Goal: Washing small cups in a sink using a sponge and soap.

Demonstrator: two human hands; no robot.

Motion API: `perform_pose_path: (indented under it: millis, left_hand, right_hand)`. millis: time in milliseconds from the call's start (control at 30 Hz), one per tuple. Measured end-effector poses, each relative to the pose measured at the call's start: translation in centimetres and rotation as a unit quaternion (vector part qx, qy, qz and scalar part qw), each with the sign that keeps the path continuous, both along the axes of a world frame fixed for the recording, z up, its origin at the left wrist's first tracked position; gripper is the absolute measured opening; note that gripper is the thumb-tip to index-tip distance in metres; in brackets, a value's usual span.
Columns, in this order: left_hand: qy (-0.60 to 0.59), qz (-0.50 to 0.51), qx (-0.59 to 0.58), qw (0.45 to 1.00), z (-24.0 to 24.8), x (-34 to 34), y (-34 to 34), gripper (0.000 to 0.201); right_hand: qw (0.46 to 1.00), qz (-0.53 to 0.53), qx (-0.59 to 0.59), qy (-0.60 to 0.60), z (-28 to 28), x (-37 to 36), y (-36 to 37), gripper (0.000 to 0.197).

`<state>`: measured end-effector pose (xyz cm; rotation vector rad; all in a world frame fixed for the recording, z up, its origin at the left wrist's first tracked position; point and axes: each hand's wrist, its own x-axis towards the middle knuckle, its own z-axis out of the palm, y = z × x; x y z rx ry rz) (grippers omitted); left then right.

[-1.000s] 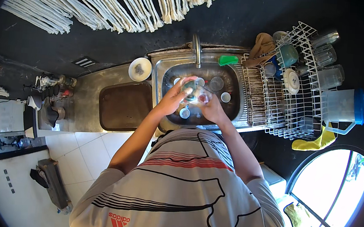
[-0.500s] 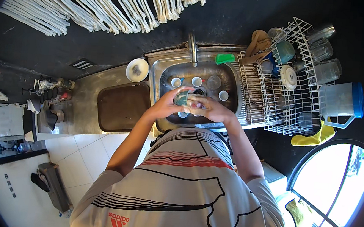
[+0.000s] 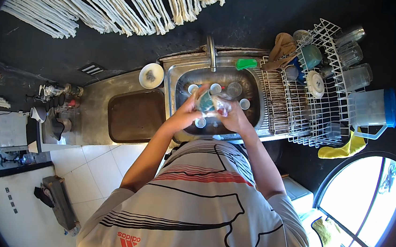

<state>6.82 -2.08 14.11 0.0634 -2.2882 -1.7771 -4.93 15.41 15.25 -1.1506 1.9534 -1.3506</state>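
Note:
Above the steel sink, my left hand is wrapped round a greenish glass, which is tilted. My right hand is closed on a sudsy, whitish wad with pinkish patches, seemingly a sponge, and presses it to the glass. White foam coats the right fingers. Around my hands in the basin stand several small white cups, among them one at the back, one on the right and one nearest me. A clear glass is at the back of the basin.
A curved faucet overhangs the sink, with a green sponge holder on the back ledge. To the right, a white wire dish rack holds dishes and a blue-lidded pitcher. Leftward are a white bowl and a brown tray.
The glass has turned in my left hand and shows more of its green side. Both hands have shifted slightly, and my right hand has moved along the glass with more foam showing.

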Motion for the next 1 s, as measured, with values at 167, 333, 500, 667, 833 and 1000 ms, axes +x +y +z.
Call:
perform_pose_path:
  millis: [167,333,500,667,833,1000]
  left_hand:
    - [-0.140,-0.037,0.468,0.872,2.0,-0.8,0.5,0.047]
    - [0.029,-0.005,-0.067,0.997,3.1,-1.5,0.3,0.043]
    - [0.059,0.015,-0.166,0.984,3.9,-1.6,2.0,0.065]
    - [-0.116,0.021,0.367,0.923,-0.2,-1.7,1.6,0.065]
    - [-0.131,0.044,0.346,0.928,0.4,-2.1,1.3,0.045]
    - [-0.090,0.001,0.340,0.936,3.2,-2.3,1.2,0.036]
  right_hand:
    - [0.994,-0.008,-0.023,0.110,1.8,0.4,-0.4,0.036]
    - [0.949,-0.049,-0.090,-0.298,-3.0,1.1,-0.7,0.027]
    - [0.909,-0.075,-0.157,-0.378,-1.8,0.6,0.3,0.030]
    - [0.979,-0.048,-0.094,-0.175,-0.7,-0.3,0.7,0.041]
    - [0.999,-0.018,-0.044,0.009,1.2,0.0,0.8,0.045]
    - [0.996,0.000,-0.067,-0.061,1.8,-0.7,0.8,0.040]
